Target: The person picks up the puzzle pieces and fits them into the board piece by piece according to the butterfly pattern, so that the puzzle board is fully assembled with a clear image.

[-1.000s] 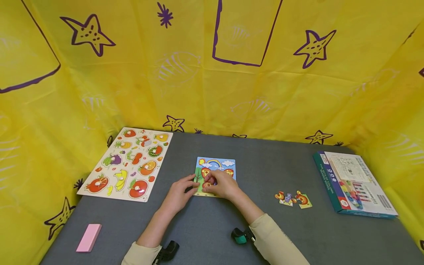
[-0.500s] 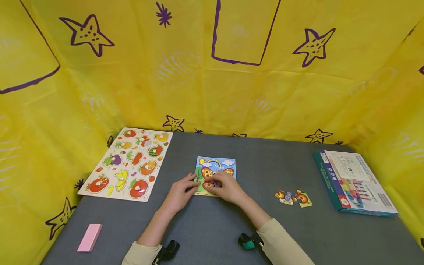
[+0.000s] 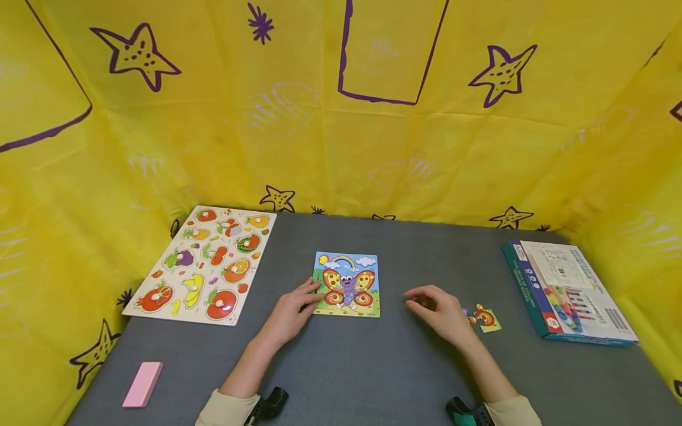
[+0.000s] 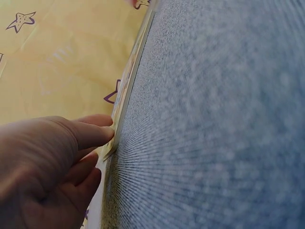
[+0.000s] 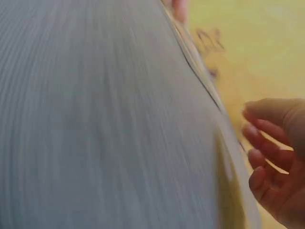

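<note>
A square jigsaw board [image 3: 348,289] with a purple butterfly picture lies on the grey table. My left hand [image 3: 290,310] rests at its left edge, fingertips touching the border; the left wrist view shows the thumb and a finger of that hand [image 4: 52,157] against the board's thin side [image 4: 125,90]. Off to the right of the board, my right hand [image 3: 439,310] hovers with loosely bent fingers and nothing seen between them. Just beyond its knuckles lie loose jigsaw pieces [image 3: 487,319], partly hidden by the hand. In the right wrist view the hand [image 5: 279,157] is over the table, somewhat blurred.
On the left lies a large fruit peg puzzle [image 3: 210,269]. Nearer me is a pink block [image 3: 142,384]. A flat printed box [image 3: 572,296] lies at the right. Behind the table [image 3: 351,367] hangs a yellow cloth [image 3: 314,148] with starfish drawings.
My right hand has left the butterfly board and moved right toward the loose pieces, uncovering the picture. The left hand stays at the board's left edge.
</note>
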Demonstrator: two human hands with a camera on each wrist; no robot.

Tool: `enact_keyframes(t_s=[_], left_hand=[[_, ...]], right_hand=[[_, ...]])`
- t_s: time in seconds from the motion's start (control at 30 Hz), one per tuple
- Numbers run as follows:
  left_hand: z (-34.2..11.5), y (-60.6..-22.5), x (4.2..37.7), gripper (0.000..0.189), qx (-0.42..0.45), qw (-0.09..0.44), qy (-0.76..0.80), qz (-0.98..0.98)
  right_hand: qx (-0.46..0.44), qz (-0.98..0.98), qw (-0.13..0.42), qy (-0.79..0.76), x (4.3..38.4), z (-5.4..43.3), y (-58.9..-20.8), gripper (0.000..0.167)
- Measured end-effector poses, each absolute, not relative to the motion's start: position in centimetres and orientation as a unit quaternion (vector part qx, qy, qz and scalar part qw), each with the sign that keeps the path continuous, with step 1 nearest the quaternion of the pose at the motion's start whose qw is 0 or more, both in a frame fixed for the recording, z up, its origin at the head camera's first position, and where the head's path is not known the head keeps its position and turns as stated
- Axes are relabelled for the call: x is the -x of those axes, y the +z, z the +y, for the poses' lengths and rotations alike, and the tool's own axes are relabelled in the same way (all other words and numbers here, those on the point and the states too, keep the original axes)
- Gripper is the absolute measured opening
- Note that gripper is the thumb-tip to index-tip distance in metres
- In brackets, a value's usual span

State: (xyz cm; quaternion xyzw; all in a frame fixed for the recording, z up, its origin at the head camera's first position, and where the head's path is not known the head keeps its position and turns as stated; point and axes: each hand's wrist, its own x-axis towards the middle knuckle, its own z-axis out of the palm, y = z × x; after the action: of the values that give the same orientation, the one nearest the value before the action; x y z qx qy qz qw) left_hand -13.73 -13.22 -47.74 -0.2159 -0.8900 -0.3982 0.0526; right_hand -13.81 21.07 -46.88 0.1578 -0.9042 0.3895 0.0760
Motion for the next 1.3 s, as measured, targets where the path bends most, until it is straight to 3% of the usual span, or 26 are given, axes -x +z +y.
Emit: enact_keyframes(t_s=[0.13,0.37,0.6,0.8,0.97,1.07,1.3], left_hand=[[-13.2,-47.8,13.6,0.027,0.229,0.044,-0.397,-0.888],[-13.3,-47.7,13.5,0.028,0.224,0.033,-0.408,-0.884],[-13.2,-48.0,13.4,0.027,0.238,0.068,-0.406,-0.88],[-13.1,-48.0,13.4,0.028,0.238,0.066,-0.404,-0.881],[-13.1,-47.9,13.4,0.028,0.236,0.053,-0.397,-0.885],[-13.1,-47.8,13.4,0.027,0.239,0.051,-0.386,-0.89],[-13.0,-47.7,13.4,0.028,0.234,0.046,-0.375,-0.896]], right_hand=[[-0.136,-0.93,0.086,0.329,12.8,25.3,-46.5,0.022],[-0.09,-0.955,0.028,0.282,11.5,30.5,-45.8,0.045],[-0.093,-0.949,0.022,0.301,11.2,31.6,-46.3,0.037],[-0.084,-0.946,0.014,0.312,11.3,31.1,-46.3,0.039],[-0.105,-0.929,0.042,0.353,11.6,29.8,-46.5,0.024],[-0.112,-0.906,0.037,0.407,11.9,28.0,-46.5,0.017],[-0.095,-0.86,-0.006,0.501,13.7,21.1,-46.2,0.019]])
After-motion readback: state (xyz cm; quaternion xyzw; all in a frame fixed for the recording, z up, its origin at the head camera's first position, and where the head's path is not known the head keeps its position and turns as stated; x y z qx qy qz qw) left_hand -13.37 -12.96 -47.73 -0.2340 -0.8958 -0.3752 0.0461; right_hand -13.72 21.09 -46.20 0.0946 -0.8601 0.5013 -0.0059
